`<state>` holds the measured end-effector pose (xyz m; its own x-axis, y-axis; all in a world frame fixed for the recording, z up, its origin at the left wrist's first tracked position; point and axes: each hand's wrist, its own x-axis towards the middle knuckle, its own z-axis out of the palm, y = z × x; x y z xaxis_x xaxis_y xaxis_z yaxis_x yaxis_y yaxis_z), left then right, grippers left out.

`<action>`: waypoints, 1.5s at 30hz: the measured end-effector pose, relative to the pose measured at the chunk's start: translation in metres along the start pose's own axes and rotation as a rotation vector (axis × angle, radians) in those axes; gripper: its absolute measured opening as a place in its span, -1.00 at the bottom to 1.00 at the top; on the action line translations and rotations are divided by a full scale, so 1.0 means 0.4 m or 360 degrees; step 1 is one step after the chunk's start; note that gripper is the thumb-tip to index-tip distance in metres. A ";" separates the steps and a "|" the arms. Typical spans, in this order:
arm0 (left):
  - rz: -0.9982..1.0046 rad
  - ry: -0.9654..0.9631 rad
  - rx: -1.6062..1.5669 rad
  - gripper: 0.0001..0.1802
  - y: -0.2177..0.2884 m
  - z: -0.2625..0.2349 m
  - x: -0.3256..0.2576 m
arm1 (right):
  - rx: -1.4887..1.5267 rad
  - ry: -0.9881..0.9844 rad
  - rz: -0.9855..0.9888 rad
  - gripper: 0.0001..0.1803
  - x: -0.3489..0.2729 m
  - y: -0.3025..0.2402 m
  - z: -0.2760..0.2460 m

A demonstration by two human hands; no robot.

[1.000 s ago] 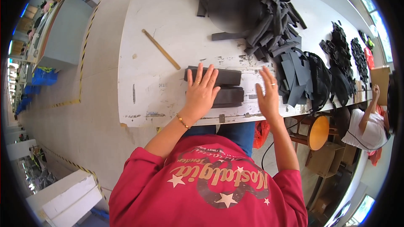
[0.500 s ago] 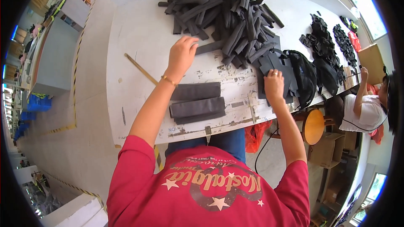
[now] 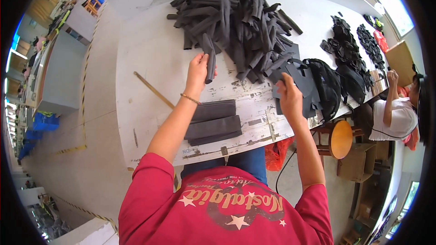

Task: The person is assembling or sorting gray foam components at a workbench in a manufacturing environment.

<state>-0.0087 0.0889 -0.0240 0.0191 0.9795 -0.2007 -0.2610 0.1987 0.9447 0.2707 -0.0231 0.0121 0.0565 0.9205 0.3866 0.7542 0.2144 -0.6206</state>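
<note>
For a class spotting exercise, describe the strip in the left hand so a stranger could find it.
On the white table, find the big heap of dark strips. By its near side is the left hand. The dark strip is the one gripped there, while its neighbours lie piled in the heap.

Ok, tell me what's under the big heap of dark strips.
The heap of dark strips rests on the white table, visible to its left; whatever lies beneath its middle is covered.

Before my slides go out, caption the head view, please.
The left hand grips a dark strip near a heap; the right hand is over dark sheets.
</note>
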 end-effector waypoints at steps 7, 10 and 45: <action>-0.0211 0.0120 -0.0693 -0.58 0.027 -0.013 -0.105 | -0.0152 -0.0510 -0.0216 -0.48 -0.068 -0.117 0.077; -0.0288 -0.0128 -0.1092 -0.68 0.031 -0.007 -0.133 | 0.0185 -0.0628 -0.0065 -0.47 -0.093 -0.155 0.055; -0.0047 -0.0264 -0.0719 -0.78 0.104 0.078 -0.328 | -0.0523 0.0330 -0.0818 -0.62 -0.083 -0.285 0.024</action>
<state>0.0080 -0.0302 0.0496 0.1769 0.9732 -0.1473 -0.6505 0.2279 0.7245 0.1765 -0.0750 0.0633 -0.2649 0.6376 0.7234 0.8779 0.4698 -0.0926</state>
